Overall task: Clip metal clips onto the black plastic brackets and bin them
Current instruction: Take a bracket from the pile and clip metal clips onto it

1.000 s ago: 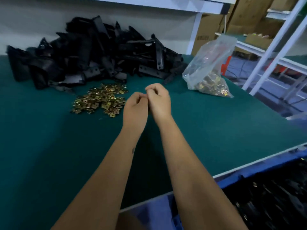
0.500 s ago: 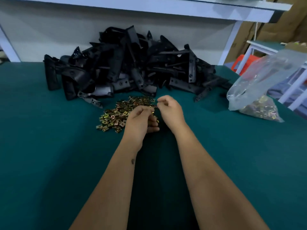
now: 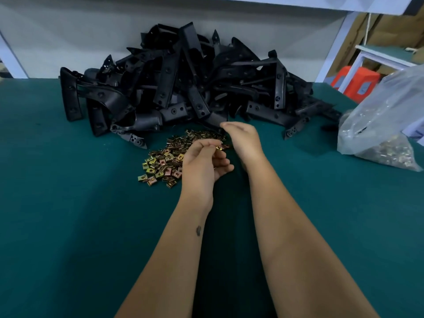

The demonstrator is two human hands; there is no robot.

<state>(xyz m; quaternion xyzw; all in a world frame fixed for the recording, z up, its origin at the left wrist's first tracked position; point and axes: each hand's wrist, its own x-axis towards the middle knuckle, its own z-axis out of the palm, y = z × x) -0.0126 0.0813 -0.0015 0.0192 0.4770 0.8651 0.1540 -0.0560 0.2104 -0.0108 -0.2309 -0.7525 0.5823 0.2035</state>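
Two bare forearms extend over the green worktop [image 3: 68,226] toward the parts. The left hand [image 3: 203,160] hovers at the near right edge of the loose clip pile [image 3: 174,154]; its thumb and forefinger pinch one brass-coloured metal clip [image 3: 219,147], with the remaining fingers loosely curled beneath. The right hand [image 3: 243,140] reaches just beyond it toward the near foot of the bracket heap [image 3: 183,83]; its fingers are curled toward the nearest black plastic bracket [image 3: 214,119], but whether they have closed on it cannot be determined because the hand is blurred and covers the contact. The step in hand is judged to be fetching a bracket to mate with the clip. To do it well, select a bracket lying free at the edge of the heap rather than one pinned under others, lift it clear, turn its drilled tab toward the left hand, and keep the clip's open side facing the tab so that it slides on square. The heap is tangled; pulling a buried part may drag neighbours onto the clip pile. A clear plastic bag [image 3: 385,125] holding more clips lies well to the right. Beyond it stand a white table frame [image 3: 367,56] and an orange object [image 3: 358,81]. No bin is in view.
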